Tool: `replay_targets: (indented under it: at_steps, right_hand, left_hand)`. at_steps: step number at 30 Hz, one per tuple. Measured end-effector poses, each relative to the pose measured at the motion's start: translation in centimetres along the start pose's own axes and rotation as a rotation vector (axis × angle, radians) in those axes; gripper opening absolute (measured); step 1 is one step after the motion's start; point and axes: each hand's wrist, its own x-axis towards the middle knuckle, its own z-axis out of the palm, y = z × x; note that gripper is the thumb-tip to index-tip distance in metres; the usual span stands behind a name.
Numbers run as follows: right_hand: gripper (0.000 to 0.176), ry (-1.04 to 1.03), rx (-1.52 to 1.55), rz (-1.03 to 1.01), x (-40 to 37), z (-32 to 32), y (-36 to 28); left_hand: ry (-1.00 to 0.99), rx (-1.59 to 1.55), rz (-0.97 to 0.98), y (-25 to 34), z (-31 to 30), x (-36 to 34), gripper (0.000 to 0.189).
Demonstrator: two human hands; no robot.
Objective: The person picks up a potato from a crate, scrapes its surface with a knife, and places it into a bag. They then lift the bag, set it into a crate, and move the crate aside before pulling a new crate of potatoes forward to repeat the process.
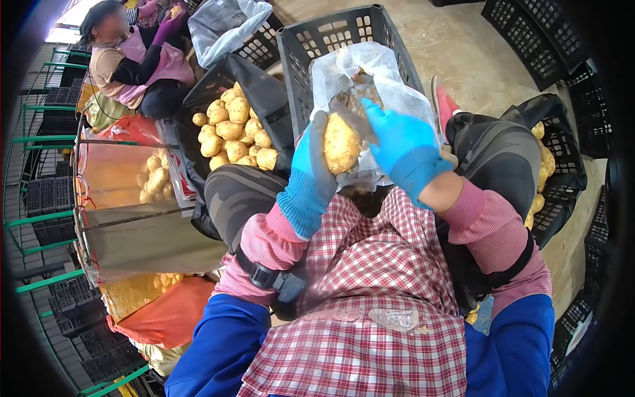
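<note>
My left hand (311, 173), in a blue glove, grips a large yellow potato (341, 143) held up in front of me. My right hand (402, 147), also gloved in blue, rests its fingers on the potato's right side and on the edge of a clear plastic bag (370, 79). The bag lies open in a black plastic crate (311, 40) just beyond my hands. A red checked apron covers my lap below.
A black-lined crate of potatoes (235, 129) sits to the left, another (546, 172) to the right. Orange mesh sacks of potatoes (132, 175) stand at far left. A seated person (135, 63) in purple gloves works at top left. Empty black crates (529, 33) lie at top right.
</note>
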Motion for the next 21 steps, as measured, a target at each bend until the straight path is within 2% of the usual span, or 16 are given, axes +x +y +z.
replay_targets:
  at_steps: [3, 6, 9, 10, 13, 16, 19, 21]
  right_hand:
    - [0.063, -0.047, 0.017, -0.029, -0.9, -0.6, -1.3]
    - [0.058, -0.082, 0.063, -0.048, -0.4, 0.0, -0.1]
    - [0.051, -0.004, 0.704, 0.129, 0.6, -1.4, 0.7]
    - [0.053, 0.084, 1.011, 0.066, 0.5, -0.6, 0.5]
    - [0.056, 0.279, 0.67, -0.065, 0.1, 1.0, -0.3]
    - [0.049, 0.15, 1.05, -0.027, 0.2, 0.6, -0.5]
    - [0.045, -0.129, 1.44, 0.239, -0.3, -2.7, -0.8]
    - [0.041, -0.082, 1.471, 0.233, -0.1, -1.8, -0.3]
  left_hand:
    - [-0.161, -0.622, -0.3, -1.6, -1.9, 0.6, 0.049]
    - [-0.225, -0.849, -0.31, -3.1, -2.6, 1.2, 0.044]
    - [-0.298, -1.088, -0.298, -2.5, -2.1, 1.8, 0.043]
    - [-0.113, -0.911, -0.267, -1.9, -1.6, 1.2, 0.042]
    - [0.199, -0.665, -0.245, 1.1, 1.6, 1.2, 0.047]
    - [0.33, -0.675, -0.263, 1.2, 2.7, 1.2, 0.046]
    - [-0.058, -0.766, -0.482, -0.7, -0.5, 0.9, 0.05]
    - [-0.035, -0.835, -0.58, -0.6, -0.1, 1.0, 0.055]
